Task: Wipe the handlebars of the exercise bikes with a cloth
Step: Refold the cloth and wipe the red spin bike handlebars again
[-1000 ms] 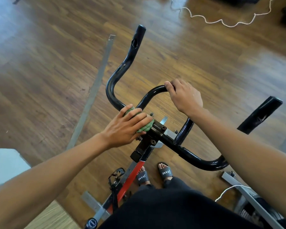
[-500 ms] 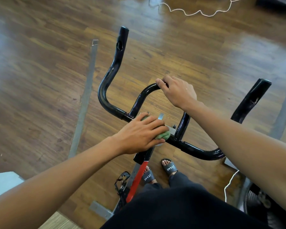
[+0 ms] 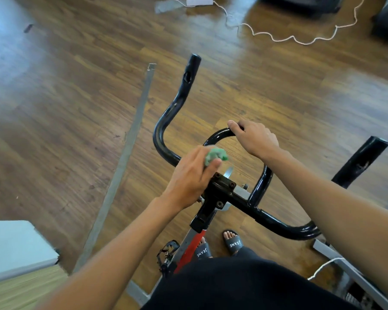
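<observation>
The black handlebars of an exercise bike fill the middle of the head view, with a raised left horn, a right horn and an inner loop. My left hand grips a bunched green cloth and holds it against the bar where the left horn meets the inner loop, just left of the stem clamp. My right hand is curled round the top of the inner loop. The bar under my left hand is hidden.
The bike's red and grey frame and a pedal lie below the clamp, beside my sandalled feet. A grey metal strip runs across the wooden floor. A white cord trails at the top. Grey equipment stands at lower right.
My left hand with the cloth has moved from the stem clamp back up-left along the bar toward the left horn. The clamp is uncovered now. My right hand keeps its hold on the loop.
</observation>
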`<state>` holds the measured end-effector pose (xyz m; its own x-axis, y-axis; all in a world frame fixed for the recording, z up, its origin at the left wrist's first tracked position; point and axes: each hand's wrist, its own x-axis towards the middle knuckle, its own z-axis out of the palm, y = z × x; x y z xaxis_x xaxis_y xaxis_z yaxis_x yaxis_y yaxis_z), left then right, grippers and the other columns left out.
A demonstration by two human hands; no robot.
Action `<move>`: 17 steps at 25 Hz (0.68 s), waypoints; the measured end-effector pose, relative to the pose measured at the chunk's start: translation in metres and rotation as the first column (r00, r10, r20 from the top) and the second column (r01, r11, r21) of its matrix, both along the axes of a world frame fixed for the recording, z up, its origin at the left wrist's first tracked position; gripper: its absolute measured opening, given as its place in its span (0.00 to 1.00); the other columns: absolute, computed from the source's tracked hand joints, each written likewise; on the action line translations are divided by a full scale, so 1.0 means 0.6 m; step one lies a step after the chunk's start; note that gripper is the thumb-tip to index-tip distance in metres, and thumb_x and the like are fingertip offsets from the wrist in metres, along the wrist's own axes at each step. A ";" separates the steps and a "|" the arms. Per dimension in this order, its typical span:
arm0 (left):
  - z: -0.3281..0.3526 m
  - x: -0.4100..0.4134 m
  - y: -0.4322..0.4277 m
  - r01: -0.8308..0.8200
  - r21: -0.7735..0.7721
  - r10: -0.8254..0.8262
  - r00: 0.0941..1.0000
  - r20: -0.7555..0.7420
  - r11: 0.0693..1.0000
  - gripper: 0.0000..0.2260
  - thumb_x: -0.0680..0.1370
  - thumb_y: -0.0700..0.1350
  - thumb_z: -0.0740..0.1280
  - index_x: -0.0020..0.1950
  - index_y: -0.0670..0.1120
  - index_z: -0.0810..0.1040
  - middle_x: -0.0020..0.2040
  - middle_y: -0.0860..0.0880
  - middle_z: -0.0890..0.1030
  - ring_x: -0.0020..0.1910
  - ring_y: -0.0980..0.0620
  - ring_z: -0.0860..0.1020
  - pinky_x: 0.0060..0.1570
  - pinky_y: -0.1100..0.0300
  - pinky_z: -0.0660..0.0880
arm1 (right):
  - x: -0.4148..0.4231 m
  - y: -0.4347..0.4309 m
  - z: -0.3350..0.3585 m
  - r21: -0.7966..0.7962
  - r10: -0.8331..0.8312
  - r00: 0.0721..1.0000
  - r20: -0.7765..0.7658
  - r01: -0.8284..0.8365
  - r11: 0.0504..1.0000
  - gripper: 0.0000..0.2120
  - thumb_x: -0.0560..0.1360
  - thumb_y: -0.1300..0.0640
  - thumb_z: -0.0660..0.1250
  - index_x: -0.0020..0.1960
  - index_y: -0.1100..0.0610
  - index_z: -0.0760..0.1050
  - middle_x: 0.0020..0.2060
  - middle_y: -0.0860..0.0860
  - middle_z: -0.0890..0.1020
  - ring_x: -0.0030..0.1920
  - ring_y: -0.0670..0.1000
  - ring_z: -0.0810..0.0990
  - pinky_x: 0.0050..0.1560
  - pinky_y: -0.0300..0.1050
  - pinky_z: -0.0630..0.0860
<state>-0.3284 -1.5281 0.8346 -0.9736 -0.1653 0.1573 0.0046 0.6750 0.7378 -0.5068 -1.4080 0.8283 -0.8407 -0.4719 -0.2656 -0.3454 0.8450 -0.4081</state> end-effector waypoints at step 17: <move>-0.008 -0.083 -0.049 -0.968 0.251 0.773 0.173 0.610 0.018 0.22 0.85 0.57 0.46 0.63 0.40 0.67 0.53 0.43 0.78 0.45 0.44 0.77 0.43 0.52 0.72 | 0.034 -0.124 -0.012 0.159 0.295 0.928 -0.226 -0.263 0.952 0.30 0.84 0.44 0.47 0.32 0.55 0.74 0.26 0.49 0.75 0.27 0.49 0.71 0.50 0.51 0.68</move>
